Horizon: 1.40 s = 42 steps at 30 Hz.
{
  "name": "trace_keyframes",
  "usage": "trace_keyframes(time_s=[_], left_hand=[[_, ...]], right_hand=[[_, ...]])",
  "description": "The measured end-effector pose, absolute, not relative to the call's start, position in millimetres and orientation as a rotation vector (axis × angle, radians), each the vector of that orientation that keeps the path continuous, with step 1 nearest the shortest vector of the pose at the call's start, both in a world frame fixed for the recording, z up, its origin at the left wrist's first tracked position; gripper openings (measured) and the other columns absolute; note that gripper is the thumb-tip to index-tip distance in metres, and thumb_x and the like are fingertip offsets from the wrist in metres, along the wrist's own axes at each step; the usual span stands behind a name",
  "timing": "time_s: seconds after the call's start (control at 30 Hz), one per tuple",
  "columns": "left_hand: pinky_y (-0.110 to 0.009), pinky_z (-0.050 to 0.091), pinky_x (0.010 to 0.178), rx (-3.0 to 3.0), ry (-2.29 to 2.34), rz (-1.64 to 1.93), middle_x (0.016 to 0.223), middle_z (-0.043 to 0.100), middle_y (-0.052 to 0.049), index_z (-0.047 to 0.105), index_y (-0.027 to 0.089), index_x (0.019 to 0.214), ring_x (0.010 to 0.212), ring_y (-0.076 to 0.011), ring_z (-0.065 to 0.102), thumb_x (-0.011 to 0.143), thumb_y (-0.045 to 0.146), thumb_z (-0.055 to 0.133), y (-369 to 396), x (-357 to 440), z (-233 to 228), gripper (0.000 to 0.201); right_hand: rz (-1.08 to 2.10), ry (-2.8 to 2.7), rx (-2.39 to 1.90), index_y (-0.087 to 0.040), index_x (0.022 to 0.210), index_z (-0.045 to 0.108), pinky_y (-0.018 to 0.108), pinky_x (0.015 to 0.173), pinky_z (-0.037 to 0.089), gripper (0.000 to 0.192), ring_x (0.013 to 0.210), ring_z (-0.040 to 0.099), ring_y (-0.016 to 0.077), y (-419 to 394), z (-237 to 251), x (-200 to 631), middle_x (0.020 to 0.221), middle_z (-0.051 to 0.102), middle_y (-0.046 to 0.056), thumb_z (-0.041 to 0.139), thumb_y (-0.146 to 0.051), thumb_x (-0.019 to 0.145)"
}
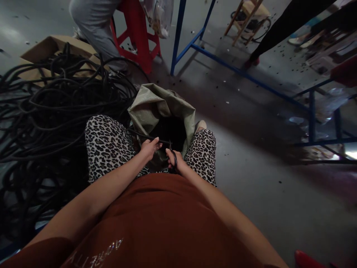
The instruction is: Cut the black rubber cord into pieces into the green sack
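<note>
Left hand pinches black cable; right hand grips black scissors beside it; open green sack just beyond both.

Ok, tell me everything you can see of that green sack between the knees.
The sack is a dull olive-green woven-looking bag, crumpled, standing open on the grey floor between the leopard-print knees. Its mouth gapes toward the camera, the rim folded over; the inside is dark and its contents cannot be made out. The left hand and right hand work just above its near edge, where a black cable crosses it.
</note>
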<state>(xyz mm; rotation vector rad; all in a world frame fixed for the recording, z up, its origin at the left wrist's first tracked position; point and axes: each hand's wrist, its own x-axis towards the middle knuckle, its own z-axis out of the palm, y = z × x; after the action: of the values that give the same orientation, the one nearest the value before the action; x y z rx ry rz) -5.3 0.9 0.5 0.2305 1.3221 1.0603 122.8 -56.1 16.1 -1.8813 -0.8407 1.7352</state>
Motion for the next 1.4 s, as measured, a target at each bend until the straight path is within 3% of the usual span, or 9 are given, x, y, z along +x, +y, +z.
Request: trace_keyframes(time_s=[0.37, 0.6, 0.8, 1.4], left_hand=[[-0.031, 0.054, 0.063, 0.202, 1.357, 1.082, 0.062, 0.059, -0.001, 0.039, 0.016, 0.071, 0.057, -0.0132, 0.062, 0.07, 0.016, 0.071, 5, -6, -2, 0.032], [-0.03, 0.054, 0.065, 0.201, 1.338, 1.111, 0.061, 0.059, -0.001, 0.044, 0.014, 0.071, 0.056, -0.0116, 0.061, 0.07, 0.017, 0.071, 10, -7, -1, 0.027], [-0.03, 0.054, 0.063, 0.229, 1.346, 1.143, 0.063, 0.061, -0.003, 0.048, 0.012, 0.073, 0.056, -0.012, 0.062, 0.071, 0.016, 0.07, 8, -4, -2, 0.022], [-0.031, 0.054, 0.065, 0.233, 1.359, 1.091, 0.062, 0.06, -0.001, 0.039, 0.017, 0.071, 0.057, -0.0137, 0.063, 0.07, 0.017, 0.071, -3, 2, -5, 0.033]], right_hand=[[1.699, -0.837, -1.936, -0.012, 0.077, 0.056, 0.015, 0.028, 0.03, 0.035, 0.027, 0.042, 0.0065, -55, 16, 126, 0.043, 0.044, -0.006, 0.051, -0.043, 0.09], [1.832, -0.819, -1.855, -0.013, 0.1, 0.053, 0.017, 0.03, 0.037, 0.047, 0.032, 0.052, 0.0114, -61, 22, 126, 0.047, 0.052, -0.003, 0.041, -0.058, 0.091], [1.939, -0.941, -1.771, -0.013, 0.1, 0.05, 0.018, 0.034, 0.041, 0.047, 0.035, 0.056, 0.0128, -63, 22, 123, 0.05, 0.056, -0.002, 0.039, -0.058, 0.092], [1.932, -0.839, -1.824, -0.012, 0.104, 0.051, 0.017, 0.033, 0.039, 0.048, 0.035, 0.055, 0.0123, -55, 15, 117, 0.051, 0.056, -0.001, 0.038, -0.057, 0.093]])
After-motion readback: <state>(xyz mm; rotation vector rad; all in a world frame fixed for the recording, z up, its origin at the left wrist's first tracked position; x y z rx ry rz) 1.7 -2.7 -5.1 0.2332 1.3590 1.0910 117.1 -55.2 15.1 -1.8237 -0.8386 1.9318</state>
